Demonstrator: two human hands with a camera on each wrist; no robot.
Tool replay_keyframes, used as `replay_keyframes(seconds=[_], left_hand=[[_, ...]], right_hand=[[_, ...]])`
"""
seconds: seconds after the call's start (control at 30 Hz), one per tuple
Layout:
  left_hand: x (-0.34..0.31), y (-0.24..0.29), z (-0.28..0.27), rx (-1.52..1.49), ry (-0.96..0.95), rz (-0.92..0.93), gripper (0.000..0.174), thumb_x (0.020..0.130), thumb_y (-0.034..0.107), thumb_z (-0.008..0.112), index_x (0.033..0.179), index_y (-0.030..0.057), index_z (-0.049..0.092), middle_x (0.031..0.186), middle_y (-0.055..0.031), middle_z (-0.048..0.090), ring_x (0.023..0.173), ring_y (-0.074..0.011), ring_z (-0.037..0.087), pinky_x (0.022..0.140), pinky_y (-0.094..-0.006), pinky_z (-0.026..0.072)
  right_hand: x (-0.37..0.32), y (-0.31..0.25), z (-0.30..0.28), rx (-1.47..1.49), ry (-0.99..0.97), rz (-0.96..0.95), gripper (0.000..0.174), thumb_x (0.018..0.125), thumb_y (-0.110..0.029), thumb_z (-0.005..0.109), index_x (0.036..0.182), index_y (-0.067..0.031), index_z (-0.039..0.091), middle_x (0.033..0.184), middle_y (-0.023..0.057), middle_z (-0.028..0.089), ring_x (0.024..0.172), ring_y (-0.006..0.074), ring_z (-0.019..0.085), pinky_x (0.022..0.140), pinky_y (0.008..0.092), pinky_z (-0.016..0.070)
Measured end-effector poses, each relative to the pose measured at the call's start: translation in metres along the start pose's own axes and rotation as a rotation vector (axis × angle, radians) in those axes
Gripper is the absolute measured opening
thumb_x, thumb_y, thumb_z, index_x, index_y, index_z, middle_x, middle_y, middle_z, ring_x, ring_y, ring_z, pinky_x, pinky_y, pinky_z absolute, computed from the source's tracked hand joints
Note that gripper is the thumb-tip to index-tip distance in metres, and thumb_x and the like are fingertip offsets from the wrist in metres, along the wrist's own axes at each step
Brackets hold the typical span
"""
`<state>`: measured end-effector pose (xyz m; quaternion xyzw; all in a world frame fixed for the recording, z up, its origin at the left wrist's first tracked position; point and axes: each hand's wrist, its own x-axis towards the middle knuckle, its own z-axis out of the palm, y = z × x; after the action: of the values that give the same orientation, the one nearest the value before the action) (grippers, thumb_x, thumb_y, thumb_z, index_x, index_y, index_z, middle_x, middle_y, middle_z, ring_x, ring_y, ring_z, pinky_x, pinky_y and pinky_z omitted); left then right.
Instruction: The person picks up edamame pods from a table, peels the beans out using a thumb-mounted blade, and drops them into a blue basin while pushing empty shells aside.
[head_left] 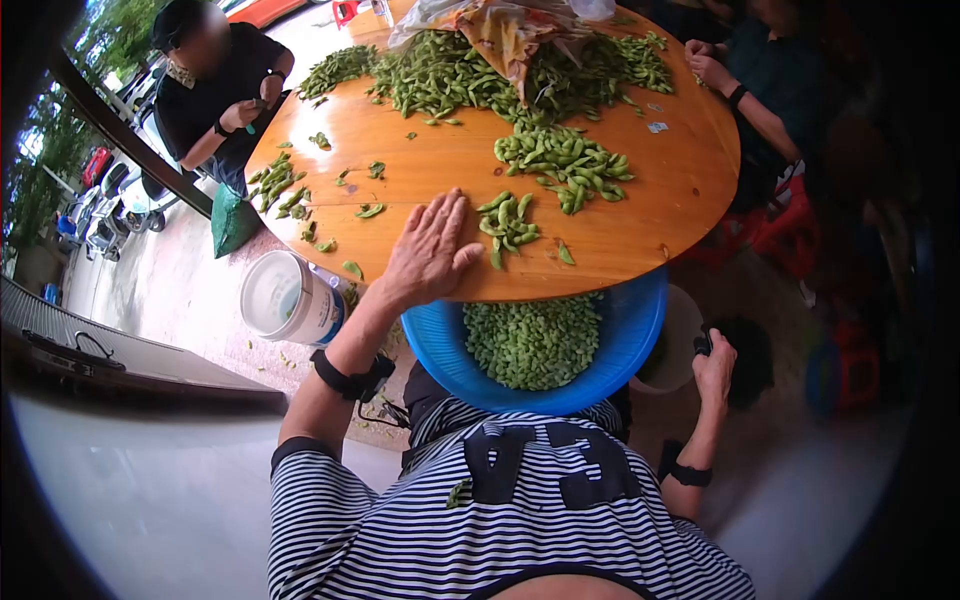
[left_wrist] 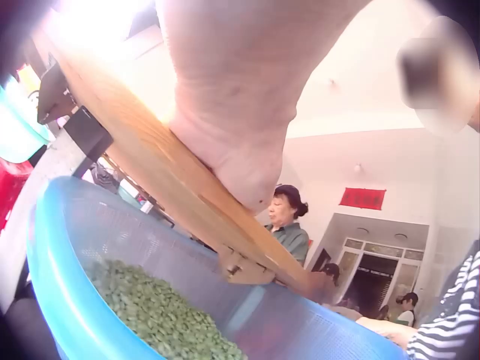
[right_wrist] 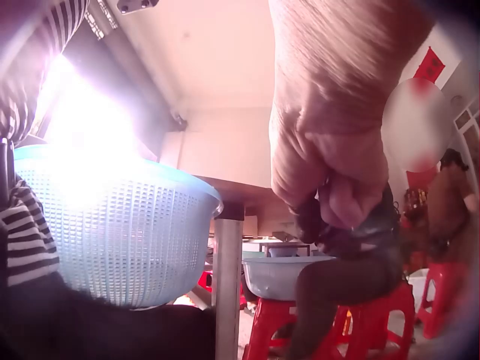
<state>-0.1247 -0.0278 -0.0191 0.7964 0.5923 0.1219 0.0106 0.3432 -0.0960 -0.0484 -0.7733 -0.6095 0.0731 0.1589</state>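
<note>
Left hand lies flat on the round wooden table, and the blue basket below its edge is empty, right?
One slip: the blue basket is not empty; the head view shows it holding a heap of green edamame. The left hand does lie flat on the round wooden table.

dark letters "EA" on striped shirt, red wall sign unreadable
</note>
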Motion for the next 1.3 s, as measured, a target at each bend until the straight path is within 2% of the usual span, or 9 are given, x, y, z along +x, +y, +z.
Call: replay_keyframes(seconds=[0.23,0.37,0.47,0.57,0.67,0.8,0.9,1.13,1.3], left_hand=[[-0.027,-0.136,-0.017,0.115,0.011,-0.562,0.068,0.098,0.048,0.028,0.147,0.0005,0.024,0.155,-0.015,0.021,0.144,-0.0297,0.017,0.116,-0.0443,0.0124],[-0.085,-0.2,-0.04,0.389,0.063,-0.823,0.054,0.096,0.034,0.04,0.14,0.0021,0.039,0.151,-0.0133,0.031,0.14,-0.0313,0.025,0.112,-0.0533,0.0177],[-0.078,-0.197,-0.05,0.505,0.299,-0.748,0.047,0.088,0.015,0.052,0.133,0.0044,0.048,0.147,-0.0132,0.037,0.138,-0.0306,0.03,0.109,-0.0545,0.0238],[-0.016,-0.162,-0.026,0.148,0.398,-0.386,0.05,0.094,0.029,0.051,0.136,0.0031,0.044,0.145,-0.0149,0.04,0.133,-0.0345,0.037,0.109,-0.0436,0.0296],[0.048,-0.094,-0.004,0.018,0.075,-0.221,0.066,0.098,0.049,0.034,0.147,0.0064,0.025,0.155,-0.0132,0.022,0.144,-0.0291,0.018,0.116,-0.0463,0.0157],[0.095,-0.092,0.005,0.077,-0.035,-0.145,0.066,0.098,0.051,0.029,0.147,0.0071,0.025,0.154,-0.0121,0.024,0.143,-0.0278,0.019,0.116,-0.0481,0.0145],[0.094,-0.129,-0.002,0.242,-0.15,-0.266,0.062,0.1,0.047,0.023,0.148,0.0093,0.023,0.156,-0.0111,0.017,0.145,-0.0279,0.014,0.116,-0.0519,0.0128],[-0.037,-0.245,-0.051,0.278,-0.13,-1.035,0.08,0.094,0.06,0.02,0.146,-0.0009,0.024,0.154,-0.0203,0.02,0.144,-0.0334,0.015,0.114,-0.0532,0.0096],[-0.066,-0.215,-0.069,0.364,-0.032,-0.768,0.059,0.096,0.038,0.045,0.14,-0.0002,0.037,0.15,-0.0191,0.029,0.141,-0.0339,0.023,0.112,-0.0476,0.0239]], right_hand=[[-0.003,0.005,0.002,0.028,0.017,0.042,0.037,0.073,0.004,0.053,0.11,0.0078,0.059,0.106,0.0279,0.061,0.103,0.0438,0.056,0.094,0.0426,0.0422],[-0.003,0.011,0.005,-0.017,0.003,0.045,0.037,0.074,0.006,0.053,0.11,0.0027,0.06,0.103,0.0238,0.063,0.102,0.0402,0.058,0.092,0.0431,0.0436],[-0.004,0.006,0.012,0.001,-0.015,0.027,0.039,0.073,0.006,0.053,0.111,0.0033,0.06,0.103,0.0251,0.063,0.101,0.0407,0.058,0.09,0.0433,0.045],[-0.005,-0.004,0.013,0.04,-0.003,-0.011,0.037,0.072,0.007,0.052,0.108,0.0041,0.061,0.099,0.0271,0.063,0.098,0.0425,0.059,0.085,0.0432,0.046],[-0.002,0.003,0.016,0.068,0.043,-0.046,0.035,0.071,0.007,0.051,0.104,0.0044,0.062,0.095,0.0281,0.063,0.094,0.0442,0.059,0.082,0.0434,0.0463],[-0.002,0.014,0.013,0.089,0.056,-0.069,0.034,0.071,0.006,0.051,0.103,0.004,0.062,0.094,0.0278,0.062,0.093,0.0444,0.059,0.08,0.0439,0.0464],[-0.005,0.016,0.015,0.027,0.042,-0.026,0.034,0.071,0.007,0.05,0.103,0.0038,0.062,0.093,0.0279,0.062,0.093,0.0444,0.059,0.08,0.0439,0.0464],[-0.008,0.014,0.016,0.058,-0.001,0.009,0.036,0.071,0.007,0.05,0.104,0.0028,0.063,0.094,0.0276,0.063,0.095,0.0437,0.059,0.081,0.0437,0.0467],[-0.004,0.002,0.021,0.019,0.004,-0.029,0.038,0.071,0.008,0.05,0.107,0.0026,0.063,0.096,0.0277,0.063,0.097,0.0428,0.06,0.084,0.0428,0.0469]])
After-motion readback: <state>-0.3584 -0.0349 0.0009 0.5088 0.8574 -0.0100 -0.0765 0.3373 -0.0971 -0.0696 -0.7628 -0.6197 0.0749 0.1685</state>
